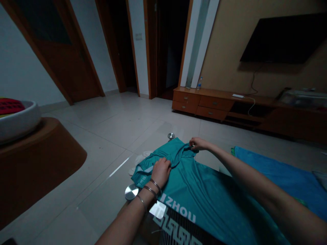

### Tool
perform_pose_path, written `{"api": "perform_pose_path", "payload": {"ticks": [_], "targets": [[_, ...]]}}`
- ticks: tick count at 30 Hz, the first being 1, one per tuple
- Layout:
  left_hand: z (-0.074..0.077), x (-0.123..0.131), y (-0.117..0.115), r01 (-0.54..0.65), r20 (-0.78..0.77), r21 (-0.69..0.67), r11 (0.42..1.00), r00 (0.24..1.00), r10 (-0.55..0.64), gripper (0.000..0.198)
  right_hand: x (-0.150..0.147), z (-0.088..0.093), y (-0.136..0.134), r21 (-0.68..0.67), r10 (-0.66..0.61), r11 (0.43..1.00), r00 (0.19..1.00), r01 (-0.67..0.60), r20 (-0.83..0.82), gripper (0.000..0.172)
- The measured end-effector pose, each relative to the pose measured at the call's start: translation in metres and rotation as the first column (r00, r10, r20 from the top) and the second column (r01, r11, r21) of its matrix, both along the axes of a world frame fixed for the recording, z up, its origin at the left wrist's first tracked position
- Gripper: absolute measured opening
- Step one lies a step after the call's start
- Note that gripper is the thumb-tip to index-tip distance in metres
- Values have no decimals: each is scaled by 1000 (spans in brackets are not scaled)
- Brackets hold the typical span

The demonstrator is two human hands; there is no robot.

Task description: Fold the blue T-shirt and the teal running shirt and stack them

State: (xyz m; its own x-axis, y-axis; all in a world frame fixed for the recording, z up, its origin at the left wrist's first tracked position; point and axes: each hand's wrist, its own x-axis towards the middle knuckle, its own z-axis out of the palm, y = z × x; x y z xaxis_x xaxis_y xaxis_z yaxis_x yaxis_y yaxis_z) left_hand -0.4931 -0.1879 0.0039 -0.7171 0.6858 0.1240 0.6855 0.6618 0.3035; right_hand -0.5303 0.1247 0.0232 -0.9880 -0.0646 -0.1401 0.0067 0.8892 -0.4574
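A teal sports shirt (204,190) with white lettering lies spread in front of me, its sleeve and neck end pointing away. My left hand (162,169), with several silver bangles on the wrist, rests on the shirt near the collar, its fingers curled into the fabric. At the far edge my right hand (198,144) pinches a fold of the same shirt between thumb and fingers. The cloth is bunched and creased between the two hands. Black fabric with a white geometric pattern (176,228) shows at the near edge, below the lettering.
Under the shirt is a clear glass tabletop (102,197) with round metal discs (131,192). A blue cloth (270,173) lies to the right. At left, a white bowl (22,120) sits on a brown rounded stand (63,136). A low wooden cabinet (212,103) lines the far wall.
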Motion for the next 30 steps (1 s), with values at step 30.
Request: {"api": "perform_pose_path", "payload": {"ticks": [30], "targets": [[7,-65,-51,-382,418,231,895,869,263,26,-104,-30,-50,143,-357,920,931,364,-75,19]]}}
